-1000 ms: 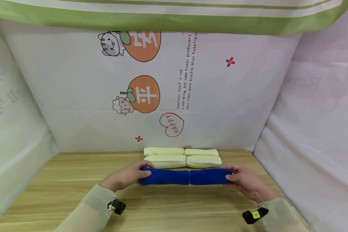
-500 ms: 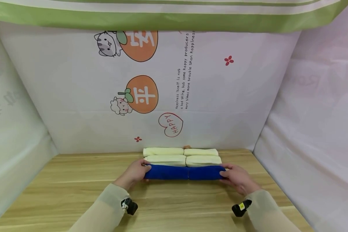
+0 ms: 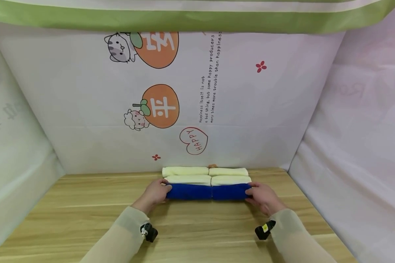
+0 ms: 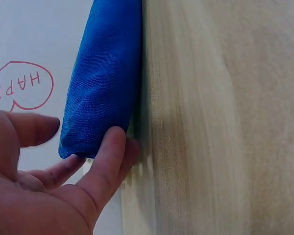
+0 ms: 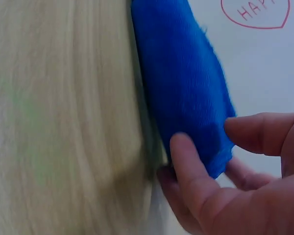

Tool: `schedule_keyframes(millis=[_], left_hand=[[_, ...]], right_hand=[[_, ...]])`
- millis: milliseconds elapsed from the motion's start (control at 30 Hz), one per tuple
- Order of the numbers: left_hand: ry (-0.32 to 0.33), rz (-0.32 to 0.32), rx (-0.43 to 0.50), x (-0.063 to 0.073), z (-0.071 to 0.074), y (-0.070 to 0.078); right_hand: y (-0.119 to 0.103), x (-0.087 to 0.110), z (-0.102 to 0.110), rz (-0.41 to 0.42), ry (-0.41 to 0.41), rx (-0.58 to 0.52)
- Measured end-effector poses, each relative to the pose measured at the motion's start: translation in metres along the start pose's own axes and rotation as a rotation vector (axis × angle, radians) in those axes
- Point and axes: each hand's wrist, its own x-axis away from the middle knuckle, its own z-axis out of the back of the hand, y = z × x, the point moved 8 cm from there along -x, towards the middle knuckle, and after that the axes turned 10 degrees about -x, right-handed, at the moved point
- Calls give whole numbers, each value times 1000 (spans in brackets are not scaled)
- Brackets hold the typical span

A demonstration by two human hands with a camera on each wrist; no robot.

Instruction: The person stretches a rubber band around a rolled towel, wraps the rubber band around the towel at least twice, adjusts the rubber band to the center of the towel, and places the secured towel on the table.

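A rolled blue towel [image 3: 191,191], tied round its middle with a thin band, lies crosswise right in front of two pale yellow rolled towels [image 3: 187,179]. My left hand [image 3: 156,193] holds its left end; in the left wrist view a finger [image 4: 112,147] lies along the towel's side and the thumb is right at the opposite edge. At the other end, my right hand [image 3: 262,195] grips between thumb [image 5: 250,131] and fingers. The blue roll hides the near side of the closer yellow one.
The rolls are on a wood-grain table [image 3: 197,230] near its back edge. Behind them rises a white printed cloth wall [image 3: 237,138], with white cloth sides left and right. A small brown thing [image 3: 212,166] shows behind the far yellow roll.
Both hands have moved the blue towel away from me and slightly inward, up against the nearer yellow roll, now covering part of it. The yellow rolls stay put.
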Motion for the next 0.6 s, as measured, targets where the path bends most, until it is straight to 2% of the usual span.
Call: schedule_keyframes(millis=[100, 200, 300, 367, 467, 533, 600], left_hand=[[0, -15, -111, 5, -1, 2], [-8, -51, -290, 8, -1, 8], [9, -115, -484, 10, -1, 18], [53, -148, -633, 11, 1, 23], [169, -169, -832, 12, 9, 28], [229, -159, -907, 12, 15, 27], [255, -132, -932, 11, 20, 24]], right_hand=[[-5, 6, -2, 16, 8, 90], [-16, 14, -3, 57, 30, 263], [-32, 18, -1, 136, 81, 460], [-40, 20, 0, 181, 138, 585], [-46, 21, 0, 236, 219, 768], [-45, 21, -4, 258, 251, 831], [-43, 23, -8, 281, 270, 868]])
